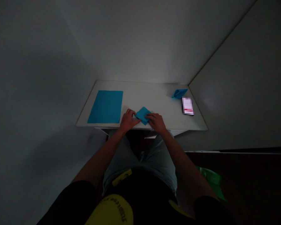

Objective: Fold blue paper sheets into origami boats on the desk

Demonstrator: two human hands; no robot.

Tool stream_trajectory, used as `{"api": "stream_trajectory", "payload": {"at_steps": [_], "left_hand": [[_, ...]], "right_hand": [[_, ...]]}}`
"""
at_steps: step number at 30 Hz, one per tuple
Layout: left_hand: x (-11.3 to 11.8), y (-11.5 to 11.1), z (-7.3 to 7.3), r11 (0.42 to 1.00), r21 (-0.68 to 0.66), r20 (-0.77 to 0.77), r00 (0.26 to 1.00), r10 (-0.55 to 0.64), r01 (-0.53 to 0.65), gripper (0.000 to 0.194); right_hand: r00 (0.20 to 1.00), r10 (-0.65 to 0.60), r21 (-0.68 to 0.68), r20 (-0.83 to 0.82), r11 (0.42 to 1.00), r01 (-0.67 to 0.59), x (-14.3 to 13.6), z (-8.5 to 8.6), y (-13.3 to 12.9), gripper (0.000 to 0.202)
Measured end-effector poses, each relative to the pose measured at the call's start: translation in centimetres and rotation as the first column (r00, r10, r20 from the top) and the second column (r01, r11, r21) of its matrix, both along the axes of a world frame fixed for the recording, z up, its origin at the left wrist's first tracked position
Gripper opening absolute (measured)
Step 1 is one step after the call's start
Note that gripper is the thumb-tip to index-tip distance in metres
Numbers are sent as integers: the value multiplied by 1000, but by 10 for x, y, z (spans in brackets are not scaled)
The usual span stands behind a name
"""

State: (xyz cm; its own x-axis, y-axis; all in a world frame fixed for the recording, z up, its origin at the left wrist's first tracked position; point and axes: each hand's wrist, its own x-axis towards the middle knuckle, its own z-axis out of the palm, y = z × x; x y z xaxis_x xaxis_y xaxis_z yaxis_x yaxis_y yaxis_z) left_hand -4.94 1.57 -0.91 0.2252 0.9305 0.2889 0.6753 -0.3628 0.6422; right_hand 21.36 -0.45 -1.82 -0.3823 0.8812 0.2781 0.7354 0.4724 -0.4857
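Standing against grey walls (131, 40), the white worktop (147, 91) bears a small folded blue paper (142, 112) near its front edge, in the grip of the left hand (128, 120); the right hand (157, 122) rests on it, its pinch unclear. Leftward lies a flat blue sheet (106, 107); rightward, a folded paper model (179, 93) near a smartphone (187, 106).

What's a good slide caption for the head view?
Left hand and right hand on a small blue paper, a larger blue sheet at left, a lit phone at right.
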Motion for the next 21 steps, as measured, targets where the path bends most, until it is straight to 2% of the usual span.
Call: {"api": "stream_trajectory", "payload": {"at_steps": [2, 3, 7, 12, 15, 18, 21], "left_hand": [[1, -1, 1, 999, 29, -37, 999, -24, 25, 53], [1, -1, 2, 998, 34, -63, 996, -55, 58, 51], [3, -4, 4, 992, 5, -108, 986, -128, 129, 22], [5, -1, 4, 994, -40, -65, 993, -101, 98, 13], [6, 1, 3, 997, -66, -33, 998, -52, 50, 20], [8, 0, 4, 994, -105, 15, 1000, -5, 6, 40], [12, -1, 7, 998, -59, -65, 998, -28, 24, 45]], "right_hand": [[1000, 31, -1, 0, 1000, -31, 7, -2, 0, 37], [1000, 21, 6, -10, 1000, -21, 11, -3, 0, 38], [996, -88, 19, -30, 996, 88, 25, -7, 2, 34], [984, -179, -40, -23, 983, 178, 25, -6, 6, 27], [966, -259, -80, -20, 963, 257, 16, -1, 7, 28], [950, -311, -72, 8, 948, 310, 7, 6, 5, 30], [958, -281, -33, 57, 959, 283, 3, 10, 1, 32]]}}
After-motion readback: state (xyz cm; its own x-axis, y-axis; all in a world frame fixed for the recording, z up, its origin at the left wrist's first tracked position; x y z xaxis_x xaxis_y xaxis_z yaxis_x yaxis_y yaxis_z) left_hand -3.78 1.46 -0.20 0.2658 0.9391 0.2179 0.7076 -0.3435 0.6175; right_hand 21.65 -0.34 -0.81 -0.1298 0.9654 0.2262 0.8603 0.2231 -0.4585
